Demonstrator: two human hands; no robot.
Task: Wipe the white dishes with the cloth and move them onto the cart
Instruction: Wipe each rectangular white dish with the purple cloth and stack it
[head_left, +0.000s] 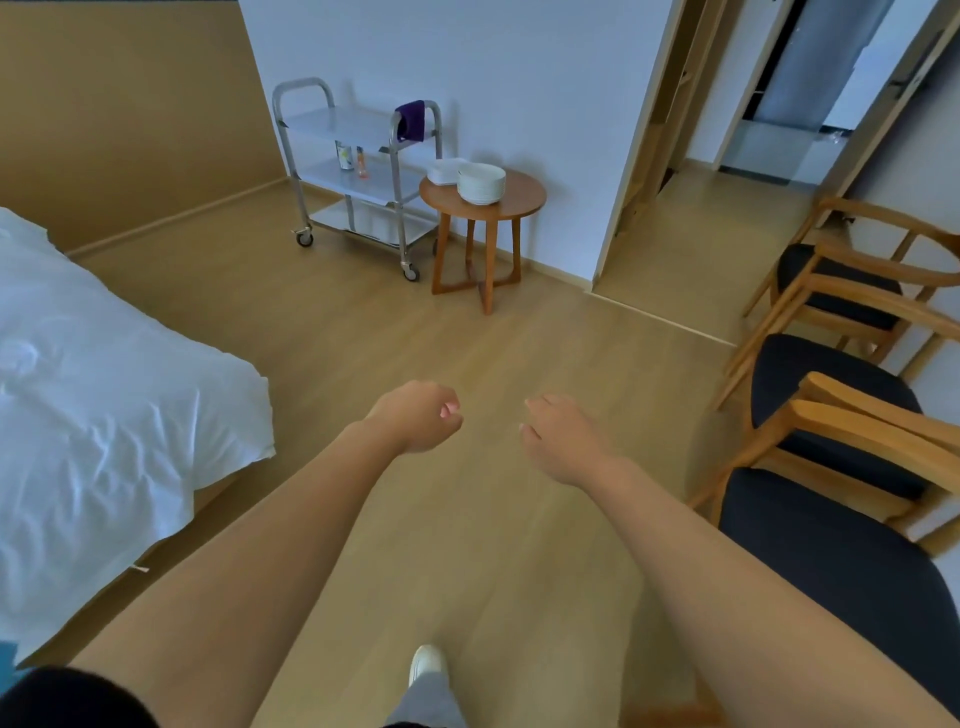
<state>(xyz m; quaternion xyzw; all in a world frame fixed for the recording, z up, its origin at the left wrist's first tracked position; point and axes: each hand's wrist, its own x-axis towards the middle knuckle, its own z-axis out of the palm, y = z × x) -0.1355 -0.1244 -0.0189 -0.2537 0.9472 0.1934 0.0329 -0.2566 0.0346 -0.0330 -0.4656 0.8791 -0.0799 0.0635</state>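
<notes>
White dishes (481, 183) sit stacked on a round table (519, 200) well beyond both hands, beside the cart (358, 171) and its purple cloth (411, 119), as left hand (418, 415) and right hand (561, 439), loosely curled and empty, approach; fetching the cloth likely comes next.

The two small items (351, 156) on the cart's (358, 184) middle shelf — perhaps bottles — are too small to identify.

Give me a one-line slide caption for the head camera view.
Empty hands, left and right, approach stacked white dishes on a round table beside a steel cart with purple cloth.
</notes>
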